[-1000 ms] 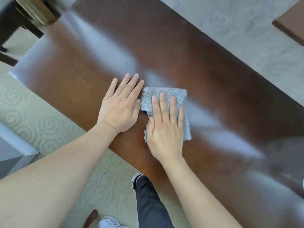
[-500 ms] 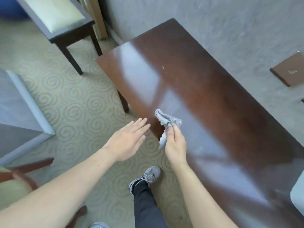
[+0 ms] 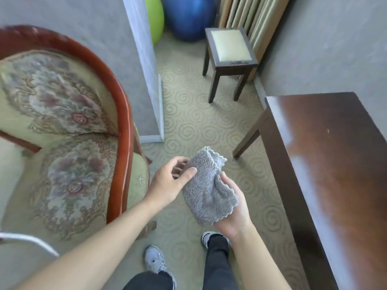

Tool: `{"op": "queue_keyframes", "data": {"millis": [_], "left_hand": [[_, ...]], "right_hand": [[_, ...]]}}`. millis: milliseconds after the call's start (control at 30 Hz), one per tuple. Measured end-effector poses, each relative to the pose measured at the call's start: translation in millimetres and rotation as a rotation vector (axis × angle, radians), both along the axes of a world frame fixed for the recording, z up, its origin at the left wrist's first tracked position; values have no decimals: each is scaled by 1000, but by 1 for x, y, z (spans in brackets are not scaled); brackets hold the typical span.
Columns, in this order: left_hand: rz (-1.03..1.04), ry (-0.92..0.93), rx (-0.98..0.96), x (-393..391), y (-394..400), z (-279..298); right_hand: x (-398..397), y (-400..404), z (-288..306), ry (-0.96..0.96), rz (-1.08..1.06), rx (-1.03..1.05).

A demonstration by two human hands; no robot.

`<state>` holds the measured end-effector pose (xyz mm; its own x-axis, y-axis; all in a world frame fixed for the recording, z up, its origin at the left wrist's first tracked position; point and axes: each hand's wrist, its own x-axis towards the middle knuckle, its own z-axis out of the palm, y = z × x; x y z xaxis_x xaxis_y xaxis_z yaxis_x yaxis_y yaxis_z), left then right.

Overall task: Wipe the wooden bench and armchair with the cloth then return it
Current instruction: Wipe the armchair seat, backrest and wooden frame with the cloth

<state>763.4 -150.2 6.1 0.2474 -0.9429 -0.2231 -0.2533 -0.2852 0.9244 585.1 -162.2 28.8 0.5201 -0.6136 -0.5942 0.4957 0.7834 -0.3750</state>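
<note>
A grey fluffy cloth [image 3: 208,185] hangs bunched between my two hands, over the carpet. My left hand [image 3: 169,181] pinches its upper left part with thumb on top and fingers behind. My right hand [image 3: 234,208] cups it from below and grips its lower right part. The dark glossy wooden bench [image 3: 335,164] stands to the right, apart from both hands. The armchair [image 3: 62,132], with a red-brown wooden frame and floral upholstery, fills the left side.
A small dark stool [image 3: 229,53] with a cream seat stands at the back by the wall. A blue ball [image 3: 188,15] and a green ball [image 3: 156,17] lie behind a white partition [image 3: 146,70]. My shoes [image 3: 156,260] stand on swirl-patterned carpet.
My right hand lifted the cloth off the bench and my left hand joined it. My view swung left from the bench top toward the armchair.
</note>
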Motion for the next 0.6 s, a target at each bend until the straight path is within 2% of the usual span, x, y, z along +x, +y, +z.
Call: {"op": "queue_keyframes", "data": {"millis": [67, 167, 267, 333, 467, 600], "left_hand": [[103, -19, -15, 28, 32, 10], [223, -188, -142, 59, 80, 29], [135, -210, -203, 70, 119, 49], [122, -142, -137, 69, 136, 56], [384, -29, 74, 77, 152, 69], [459, -23, 135, 92, 166, 80]], "right_hand": [[28, 18, 9, 3, 74, 5], [67, 38, 25, 43, 161, -52], [102, 58, 35, 56, 235, -70], [123, 71, 39, 54, 292, -80], [152, 92, 43, 66, 392, -128], [170, 106, 44, 75, 471, -140]]}}
